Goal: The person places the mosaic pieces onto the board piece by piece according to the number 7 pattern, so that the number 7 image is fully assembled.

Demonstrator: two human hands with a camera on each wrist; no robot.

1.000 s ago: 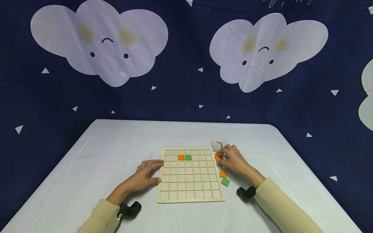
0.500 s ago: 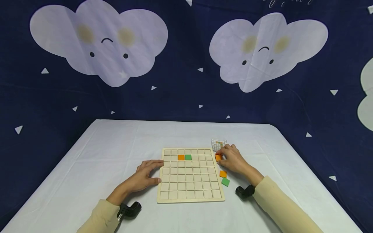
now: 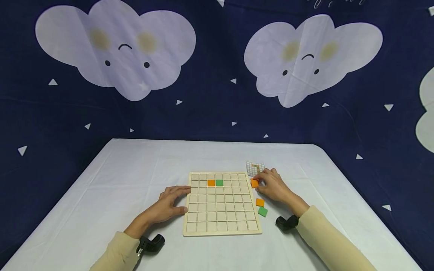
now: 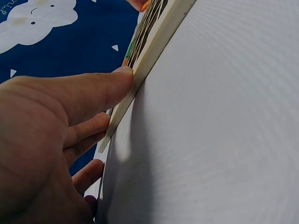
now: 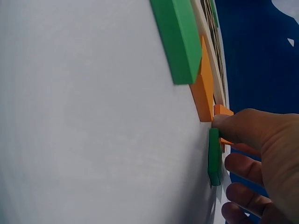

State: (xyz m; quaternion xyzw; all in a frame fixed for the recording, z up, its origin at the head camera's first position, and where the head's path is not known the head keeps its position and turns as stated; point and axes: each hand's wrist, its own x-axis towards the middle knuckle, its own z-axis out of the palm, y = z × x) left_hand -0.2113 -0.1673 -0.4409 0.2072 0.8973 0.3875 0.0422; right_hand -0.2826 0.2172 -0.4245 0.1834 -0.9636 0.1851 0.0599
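Note:
A pale wooden grid board (image 3: 211, 208) lies on the table, an orange tile (image 3: 211, 183) and a green tile (image 3: 219, 183) side by side in its cells. Against its left edge rests my left hand (image 3: 166, 206), thumb and fingers extended and touching the rim. My right hand (image 3: 274, 185), beyond the right edge, pinches another orange tile (image 3: 254, 183) between thumb and forefinger. In the right wrist view, a green tile (image 5: 214, 157) is just beside that thumb; the hand hides it in the head view. Nearer me lie a loose orange tile (image 3: 260, 202) and a green tile (image 3: 262, 212).
A small gridded card (image 3: 255, 168) with a coloured pattern lies behind the board's right corner. White cloth (image 3: 135, 165) covers the table. A dark blue backdrop with clouds (image 3: 217, 113) hangs behind it.
A sliver of green below the right thumb, visible a second ago in the head view, is now hidden. The right hand has barely shifted; the left hand stays in place.

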